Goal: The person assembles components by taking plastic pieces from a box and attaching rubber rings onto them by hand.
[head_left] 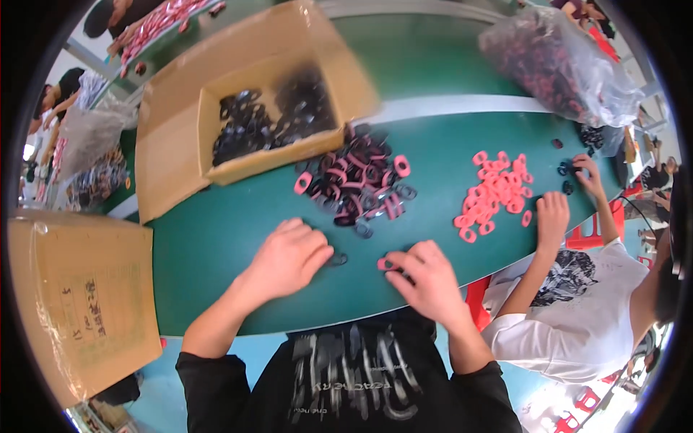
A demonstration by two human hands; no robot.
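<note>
My left hand [287, 258] is closed, thumb and finger pressed together, with a dark oval ring [340, 259] at the fingertips low over the green table. Across from it, my right hand [429, 280] pinches a pink and black oval ring [387, 264] between thumb and fingers. Beyond both hands lies a loose heap of black and pink rings [357, 177]. To the right of that heap, plain pink rings [498, 189] form a second, flatter pile.
An open cardboard box [271, 155] with black rings stands at the back left. A closed carton [83, 303] is at the left edge. At right, a co-worker's hands [553, 216] rest by the pink pile. A clear plastic bag [548, 65] of dark and pink pieces lies at the back right.
</note>
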